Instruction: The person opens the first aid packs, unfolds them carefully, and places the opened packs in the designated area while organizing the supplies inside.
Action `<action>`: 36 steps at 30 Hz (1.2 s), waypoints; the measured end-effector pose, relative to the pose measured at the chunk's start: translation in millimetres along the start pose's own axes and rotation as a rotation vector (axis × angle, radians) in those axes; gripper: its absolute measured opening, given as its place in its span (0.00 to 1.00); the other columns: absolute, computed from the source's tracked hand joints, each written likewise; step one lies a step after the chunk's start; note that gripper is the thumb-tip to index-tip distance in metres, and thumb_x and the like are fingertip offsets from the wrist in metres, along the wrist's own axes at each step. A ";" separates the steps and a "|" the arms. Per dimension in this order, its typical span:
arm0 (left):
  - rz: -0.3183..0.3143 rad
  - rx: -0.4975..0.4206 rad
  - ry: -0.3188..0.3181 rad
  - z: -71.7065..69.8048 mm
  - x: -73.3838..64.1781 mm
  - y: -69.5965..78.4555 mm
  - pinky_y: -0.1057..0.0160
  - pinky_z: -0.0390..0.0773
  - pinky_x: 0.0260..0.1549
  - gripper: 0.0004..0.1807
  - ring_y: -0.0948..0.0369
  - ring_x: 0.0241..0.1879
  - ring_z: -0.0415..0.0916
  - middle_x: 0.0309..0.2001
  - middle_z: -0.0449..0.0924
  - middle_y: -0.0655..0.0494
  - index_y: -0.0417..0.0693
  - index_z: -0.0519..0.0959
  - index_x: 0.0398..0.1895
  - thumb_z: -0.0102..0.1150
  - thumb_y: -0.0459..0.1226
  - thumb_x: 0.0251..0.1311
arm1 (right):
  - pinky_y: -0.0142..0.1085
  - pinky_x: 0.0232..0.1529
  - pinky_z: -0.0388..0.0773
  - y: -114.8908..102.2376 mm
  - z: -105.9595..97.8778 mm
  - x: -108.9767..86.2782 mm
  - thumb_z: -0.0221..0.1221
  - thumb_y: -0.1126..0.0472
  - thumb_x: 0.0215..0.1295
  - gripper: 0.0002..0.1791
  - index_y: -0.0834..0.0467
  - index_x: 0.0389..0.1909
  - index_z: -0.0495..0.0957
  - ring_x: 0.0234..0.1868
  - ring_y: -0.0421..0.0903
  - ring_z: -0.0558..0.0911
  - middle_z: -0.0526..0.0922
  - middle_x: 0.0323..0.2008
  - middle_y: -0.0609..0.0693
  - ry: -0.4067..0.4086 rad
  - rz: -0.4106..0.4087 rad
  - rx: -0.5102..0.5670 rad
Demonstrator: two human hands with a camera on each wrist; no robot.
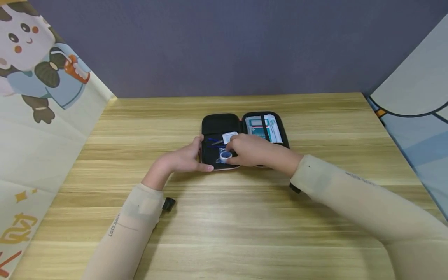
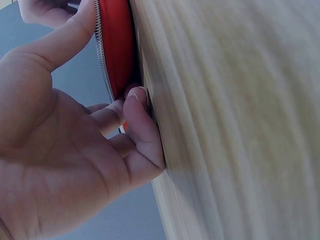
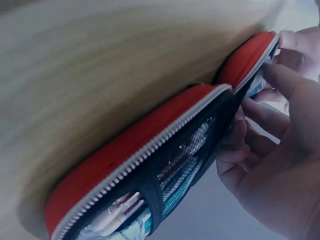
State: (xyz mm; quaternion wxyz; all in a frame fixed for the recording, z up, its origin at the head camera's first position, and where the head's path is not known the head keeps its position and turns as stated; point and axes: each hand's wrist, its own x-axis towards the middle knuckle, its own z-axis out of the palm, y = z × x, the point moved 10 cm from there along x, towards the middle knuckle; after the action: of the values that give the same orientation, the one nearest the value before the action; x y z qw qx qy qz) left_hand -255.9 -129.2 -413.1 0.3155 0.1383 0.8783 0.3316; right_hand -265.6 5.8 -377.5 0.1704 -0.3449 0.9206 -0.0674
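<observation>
An unfolded zip case [image 1: 220,123] lies on the table, black inside and red outside. My left hand [image 1: 185,157] grips its left half, the thumb along the zipped edge and the other fingers curled at its side and underneath, as the left wrist view shows. Over that same half my right hand [image 1: 250,149] pinches a white roll of tape [image 1: 225,156] with a blue core in clear wrap, thumb and forefinger at its rim. Just behind lie a small white packet [image 1: 229,137] and blue-handled scissors [image 1: 214,140]. The right hand partly covers the case's middle.
The case's right half holds printed packets [image 1: 274,128] under a black strap [image 1: 265,128]. Wood-grained table [image 1: 224,217] surrounds the case. A grey-blue partition [image 1: 224,46] stands along the back edge, with cartoon-printed panels [image 1: 31,136] at the sides.
</observation>
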 end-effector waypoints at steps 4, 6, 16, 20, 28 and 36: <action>0.007 -0.009 0.002 -0.1 0.1 0.7 0.41 0.52 0.84 0.68 0.44 0.83 0.55 0.82 0.58 0.35 0.40 0.28 0.86 0.73 0.49 0.66 | 0.47 0.52 0.88 5.5 -5.9 7.6 0.64 0.42 0.75 0.25 0.56 0.60 0.87 0.51 0.50 0.87 0.86 0.55 0.54 0.027 0.027 -0.019; 0.012 -0.015 0.000 0.0 -0.1 1.4 0.41 0.52 0.84 0.68 0.44 0.83 0.55 0.82 0.58 0.35 0.39 0.28 0.86 0.73 0.48 0.66 | 0.47 0.52 0.88 6.3 -9.6 10.4 0.65 0.43 0.74 0.26 0.57 0.61 0.86 0.51 0.50 0.87 0.85 0.55 0.55 0.048 0.036 -0.047; 0.004 -0.013 -0.024 1.8 -1.7 1.5 0.41 0.48 0.85 0.68 0.43 0.86 0.46 0.85 0.47 0.35 0.42 0.23 0.85 0.71 0.49 0.68 | 0.45 0.44 0.88 9.8 -17.2 20.7 0.65 0.44 0.74 0.28 0.57 0.67 0.82 0.44 0.48 0.85 0.82 0.53 0.55 0.072 0.065 -0.138; 0.015 -0.001 -0.014 1.3 -1.2 2.3 0.41 0.48 0.85 0.68 0.43 0.86 0.47 0.86 0.47 0.36 0.45 0.23 0.85 0.71 0.49 0.68 | 0.47 0.48 0.89 13.7 -17.0 22.4 0.65 0.43 0.74 0.29 0.56 0.67 0.81 0.47 0.50 0.86 0.82 0.55 0.55 0.065 0.093 -0.122; 0.023 0.027 -0.005 1.1 -1.2 5.4 0.42 0.50 0.85 0.67 0.43 0.85 0.49 0.85 0.49 0.34 0.42 0.26 0.86 0.72 0.49 0.67 | 0.48 0.51 0.89 17.1 -21.4 24.8 0.65 0.49 0.75 0.25 0.57 0.67 0.81 0.51 0.50 0.87 0.82 0.57 0.55 0.125 0.100 -0.113; 0.023 0.023 -0.005 1.1 0.1 5.5 0.42 0.51 0.85 0.67 0.44 0.85 0.50 0.84 0.51 0.35 0.42 0.26 0.86 0.71 0.48 0.68 | 0.46 0.42 0.90 14.9 -21.6 23.5 0.63 0.56 0.76 0.17 0.54 0.60 0.86 0.43 0.49 0.88 0.85 0.52 0.54 0.161 0.048 -0.155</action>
State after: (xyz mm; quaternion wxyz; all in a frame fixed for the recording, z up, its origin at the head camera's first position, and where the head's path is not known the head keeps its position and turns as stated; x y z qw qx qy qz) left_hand -255.1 -124.6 -410.0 0.3124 0.1528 0.8795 0.3248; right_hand -299.0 1.7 -367.2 0.0701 -0.3283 0.9418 -0.0194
